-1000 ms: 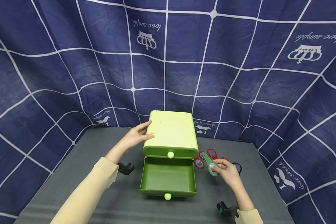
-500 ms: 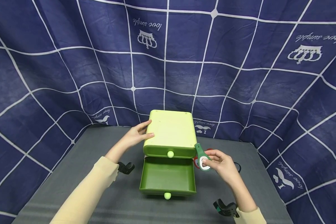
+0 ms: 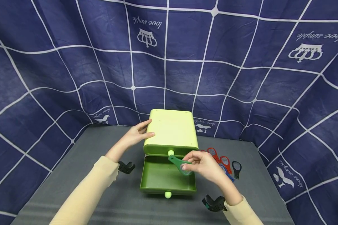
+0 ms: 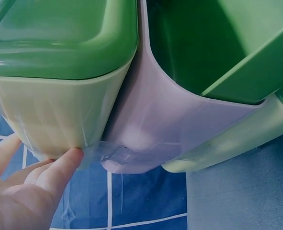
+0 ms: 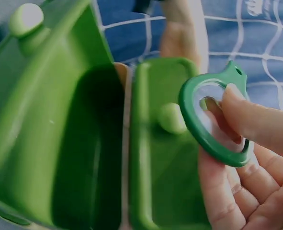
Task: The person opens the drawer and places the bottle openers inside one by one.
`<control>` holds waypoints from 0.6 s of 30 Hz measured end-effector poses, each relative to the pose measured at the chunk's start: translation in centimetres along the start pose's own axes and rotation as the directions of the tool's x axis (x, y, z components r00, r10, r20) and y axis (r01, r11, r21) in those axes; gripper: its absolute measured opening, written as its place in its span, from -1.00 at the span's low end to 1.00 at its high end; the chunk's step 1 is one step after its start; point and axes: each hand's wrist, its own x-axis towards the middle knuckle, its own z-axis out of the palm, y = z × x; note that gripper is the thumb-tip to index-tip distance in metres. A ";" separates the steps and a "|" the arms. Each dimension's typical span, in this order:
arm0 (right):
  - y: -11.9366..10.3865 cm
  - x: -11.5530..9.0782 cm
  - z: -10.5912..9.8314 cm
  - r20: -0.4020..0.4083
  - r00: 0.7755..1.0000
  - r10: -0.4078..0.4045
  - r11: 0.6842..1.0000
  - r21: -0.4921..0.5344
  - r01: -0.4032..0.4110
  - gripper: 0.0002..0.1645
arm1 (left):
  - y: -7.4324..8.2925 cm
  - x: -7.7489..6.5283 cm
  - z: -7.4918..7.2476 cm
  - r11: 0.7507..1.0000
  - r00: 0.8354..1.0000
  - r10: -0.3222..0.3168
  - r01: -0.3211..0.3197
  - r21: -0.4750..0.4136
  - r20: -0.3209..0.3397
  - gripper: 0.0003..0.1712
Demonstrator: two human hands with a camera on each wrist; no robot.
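My right hand pinches a green teardrop-shaped tag between thumb and fingers, over the pulled-out lower drawer. In the right wrist view, the green tag has a small hole at its narrow end and a pale oval centre partly behind my thumb. My left hand rests on the left side of a small drawer box with a yellow-green top, its thumb at the top edge. The upper drawer is closed. The lower drawer's visible floor is bare.
Right of the box, on the grey table, lie several similar tags: red ones, a blue one and a black one. A dark blue curtain with white lines hangs behind.
My right hand has moved left with the green tag, from over the pile of tags to above the lower drawer. More of the pile now shows. The left hand keeps its place.
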 end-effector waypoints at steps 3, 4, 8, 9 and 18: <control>0.4 0.9 1.5 0.042 0.999 0.003 0.999 -0.046 -0.001 -0.77 | 0.0 0.0 0.0 1.000 1.000 -0.001 0.001 0.003 -0.002 -0.10; 0.6 1.2 2.0 0.052 0.999 0.010 0.998 -0.058 -0.007 -0.79 | 0.0 0.0 0.0 1.000 1.000 -0.002 0.002 0.005 -0.003 -0.10; 1.7 2.0 3.8 0.080 0.996 0.036 0.992 -0.126 -0.025 -0.86 | 0.0 -0.1 -0.1 1.000 1.000 -0.008 0.008 0.006 -0.008 -0.10; 2.0 2.1 4.1 0.084 0.996 0.036 0.988 -0.154 -0.023 -0.87 | 0.1 -0.1 -0.1 1.000 1.000 -0.009 0.009 0.009 -0.008 -0.10; 3.7 2.8 5.7 0.146 0.988 0.046 0.956 -0.292 -0.002 -0.90 | 0.1 -0.2 -0.1 1.000 1.000 -0.015 0.015 0.014 0.003 -0.09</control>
